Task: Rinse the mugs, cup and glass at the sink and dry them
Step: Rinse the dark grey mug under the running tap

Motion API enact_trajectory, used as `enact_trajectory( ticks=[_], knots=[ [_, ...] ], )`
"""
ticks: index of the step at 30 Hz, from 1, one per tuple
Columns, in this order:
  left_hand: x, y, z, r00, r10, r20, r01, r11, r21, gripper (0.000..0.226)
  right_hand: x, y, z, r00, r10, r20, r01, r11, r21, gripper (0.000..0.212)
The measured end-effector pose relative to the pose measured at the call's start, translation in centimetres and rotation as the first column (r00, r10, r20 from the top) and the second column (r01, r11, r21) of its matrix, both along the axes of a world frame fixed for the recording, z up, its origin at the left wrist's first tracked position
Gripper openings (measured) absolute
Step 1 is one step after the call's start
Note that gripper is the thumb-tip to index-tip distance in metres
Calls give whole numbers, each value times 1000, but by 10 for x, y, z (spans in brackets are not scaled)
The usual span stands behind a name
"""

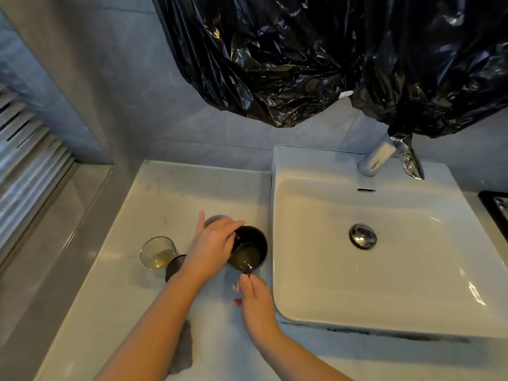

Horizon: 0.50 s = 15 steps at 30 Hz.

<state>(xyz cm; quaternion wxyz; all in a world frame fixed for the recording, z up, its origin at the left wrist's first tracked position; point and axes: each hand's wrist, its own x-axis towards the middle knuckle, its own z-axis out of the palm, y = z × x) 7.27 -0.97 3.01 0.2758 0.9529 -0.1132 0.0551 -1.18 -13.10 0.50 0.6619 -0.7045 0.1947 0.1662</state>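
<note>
The left hand (pixel 211 251) curls its fingers over the rim of the black mug (pixel 248 253) to keep it steady. The right hand (pixel 255 301) pinches the little handle, likely to lift it. The mug stands between both sets of fingers, with the white sink (pixel 277 204) just right of them. It is shiny and dark, with some yellowish drink inside.

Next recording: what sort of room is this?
Most likely a bathroom: a white countertop basin with a pop-up drain plug, a chrome tap at its back, grey tiled walls. Black plastic sheeting hangs above. The left hand and right hand hold a black mug beside it.
</note>
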Motion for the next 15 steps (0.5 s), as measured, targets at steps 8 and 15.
enact_trajectory(
  ticks=[8, 15],
  knots=[
    [-16, -21, 62, 997, 62, -37, -72, 902, -426, 31, 2, -34, 49, 970, 173, 170, -169, 985, -36, 26],
    [-7, -71, 78, 972, -136, -190, -38, 711, -702, 30, 33, -134, 74, 910, 183, 371, -146, 981, -124, 24]
  ],
)
